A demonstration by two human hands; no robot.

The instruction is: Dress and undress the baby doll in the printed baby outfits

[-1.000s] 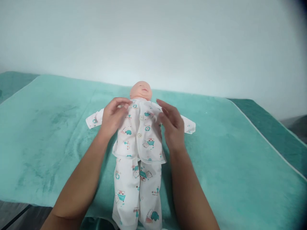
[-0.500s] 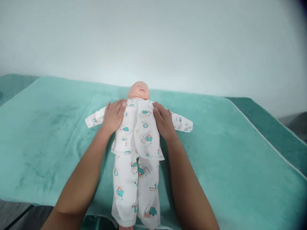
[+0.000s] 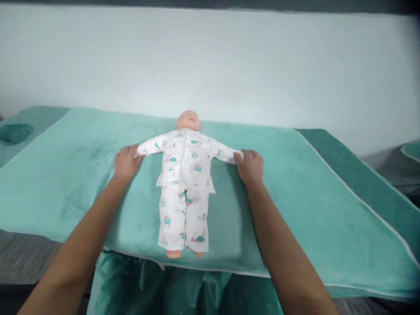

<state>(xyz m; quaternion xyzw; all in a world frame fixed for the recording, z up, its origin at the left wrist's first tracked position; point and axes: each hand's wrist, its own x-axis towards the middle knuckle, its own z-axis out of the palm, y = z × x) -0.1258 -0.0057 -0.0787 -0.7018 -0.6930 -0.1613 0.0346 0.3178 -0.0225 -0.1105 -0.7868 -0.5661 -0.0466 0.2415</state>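
A baby doll (image 3: 188, 121) lies on its back, head toward the wall, with both arms spread out. It wears a white printed shirt (image 3: 183, 159) and matching trousers (image 3: 173, 218), and its bare feet stick out at the trouser hems. At the sleeve end on the left, my left hand (image 3: 127, 162) is closed round the cuff, thumb on the near side. My right hand (image 3: 250, 167) grips the other sleeve's end in the same way. The doll's own hands are hidden by the sleeves and my fingers.
Beneath the doll is a light green plush cover (image 3: 311, 210) with white piping, its front edge just past the doll's feet. Darker green fabric (image 3: 210, 288) hangs below. A white wall (image 3: 210, 65) stands behind, and a dark green bundle (image 3: 15, 133) lies far left.
Both my hands have slid outward from the doll's shoulders to its sleeve ends. The view has drawn back, so the doll's feet and the front edge now show.
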